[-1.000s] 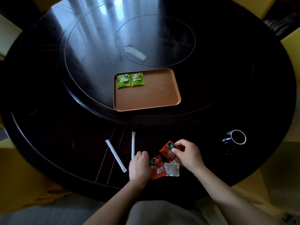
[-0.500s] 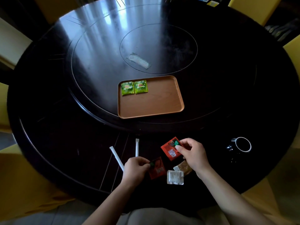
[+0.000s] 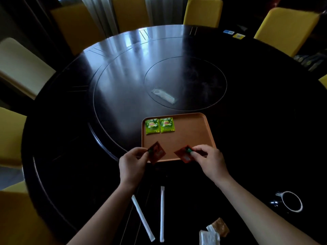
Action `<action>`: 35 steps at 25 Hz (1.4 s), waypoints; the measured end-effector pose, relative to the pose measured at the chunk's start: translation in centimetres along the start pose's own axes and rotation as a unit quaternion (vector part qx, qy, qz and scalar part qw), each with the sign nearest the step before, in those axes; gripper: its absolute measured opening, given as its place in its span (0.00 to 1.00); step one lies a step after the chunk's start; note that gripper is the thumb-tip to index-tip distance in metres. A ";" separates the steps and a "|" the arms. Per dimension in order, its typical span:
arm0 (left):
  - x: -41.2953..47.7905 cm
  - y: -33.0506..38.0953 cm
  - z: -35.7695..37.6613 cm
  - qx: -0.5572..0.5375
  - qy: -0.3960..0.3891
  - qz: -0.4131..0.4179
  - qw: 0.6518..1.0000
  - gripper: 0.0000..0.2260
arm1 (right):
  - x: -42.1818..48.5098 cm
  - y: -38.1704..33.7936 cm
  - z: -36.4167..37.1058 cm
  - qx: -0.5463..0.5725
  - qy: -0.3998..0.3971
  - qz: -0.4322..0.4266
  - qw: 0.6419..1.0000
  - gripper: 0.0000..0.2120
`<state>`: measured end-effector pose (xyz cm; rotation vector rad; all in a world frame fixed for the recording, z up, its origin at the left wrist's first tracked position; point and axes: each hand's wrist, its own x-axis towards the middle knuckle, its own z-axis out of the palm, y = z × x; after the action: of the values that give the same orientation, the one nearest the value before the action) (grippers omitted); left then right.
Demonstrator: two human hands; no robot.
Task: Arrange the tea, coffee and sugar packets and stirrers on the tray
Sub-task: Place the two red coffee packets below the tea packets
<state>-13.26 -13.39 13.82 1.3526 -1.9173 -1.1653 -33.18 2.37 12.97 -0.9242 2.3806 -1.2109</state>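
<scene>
Head view: both hands [image 3: 134, 163] [image 3: 210, 160] pinch red packets [image 3: 156, 152] [image 3: 184, 154] over tray [image 3: 192, 135] near edge.

left arm: bare forearm, reaches from near edge toward far
left hand [image 3: 131, 164]: knuckles up, fingers [image 3: 144, 150] pinched shut on something small
right arm: bare forearm, angled in from near right
right hand [image 3: 210, 160]: level with left, well apart, fingers [image 3: 195, 150] also pinched shut

Lipton logo on green tea packets [image 3: 159, 125]
</scene>
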 end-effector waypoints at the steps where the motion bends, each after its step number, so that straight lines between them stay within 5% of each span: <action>1: 1.3 0.4 0.5 0.025 0.013 0.033 0.999 0.02 | 1.3 -0.4 0.3 -0.022 0.018 -0.025 0.999 0.04; 5: 5.3 0.1 2.4 0.158 0.004 0.222 0.962 0.04 | 5.5 0.0 1.7 -0.064 0.059 -0.112 0.990 0.07; 9: 5.7 -2.6 3.3 0.299 -0.090 0.345 0.885 0.07 | 5.9 1.9 2.7 -0.134 -0.035 -0.135 0.981 0.09; 16: 4.8 -5.1 2.3 0.272 -0.116 0.295 0.909 0.09 | 5.0 3.4 2.5 -0.149 -0.031 -0.103 0.983 0.11; 24: 6.1 -3.6 4.1 0.391 -0.240 0.301 0.836 0.18 | 6.9 2.1 3.2 -0.285 -0.153 -0.145 0.935 0.18; 29: 6.9 -2.8 4.7 0.451 -0.186 0.283 0.826 0.18 | 8.1 1.1 3.8 -0.400 -0.127 -0.082 0.904 0.16; 32: 8.2 -2.9 4.7 0.412 -0.201 0.293 0.839 0.21 | 8.2 1.4 3.8 -0.338 -0.118 -0.112 0.927 0.11; 35: 9.7 -3.0 4.4 0.402 -0.267 0.307 0.820 0.19 | 8.6 1.9 3.2 -0.333 -0.187 -0.149 0.912 0.18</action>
<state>-18.86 -21.21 8.43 0.5864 -3.1548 -0.3966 -38.60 -4.51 9.60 -1.6009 2.3905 -0.2083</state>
